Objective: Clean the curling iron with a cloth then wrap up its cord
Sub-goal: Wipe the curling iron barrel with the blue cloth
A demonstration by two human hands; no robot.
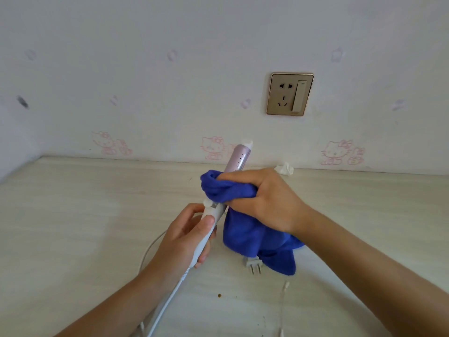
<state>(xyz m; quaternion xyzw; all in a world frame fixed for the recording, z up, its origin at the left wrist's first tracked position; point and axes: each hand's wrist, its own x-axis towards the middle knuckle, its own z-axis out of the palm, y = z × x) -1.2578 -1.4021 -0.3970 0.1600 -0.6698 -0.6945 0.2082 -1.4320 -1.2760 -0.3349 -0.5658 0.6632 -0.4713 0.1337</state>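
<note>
The left hand (184, 237) and right hand (264, 200) are both bare. Behind the fingers (234, 177) each wrist runs into an unclothed forearm, the left forearm (116, 305) and the right forearm (364, 259), slim and smooth to the frame edge. The left thumb (209, 221), beside its fingers, has a short rounded nail

Left hand (184, 237), right hand (264, 200): curled fingers (243, 181)

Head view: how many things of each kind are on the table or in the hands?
Curling iron with cord: 1
Blue cloth: 1
Plug: 1
Crumpled white tissue: 1
Thin white cable: 1
Total: 5
</note>
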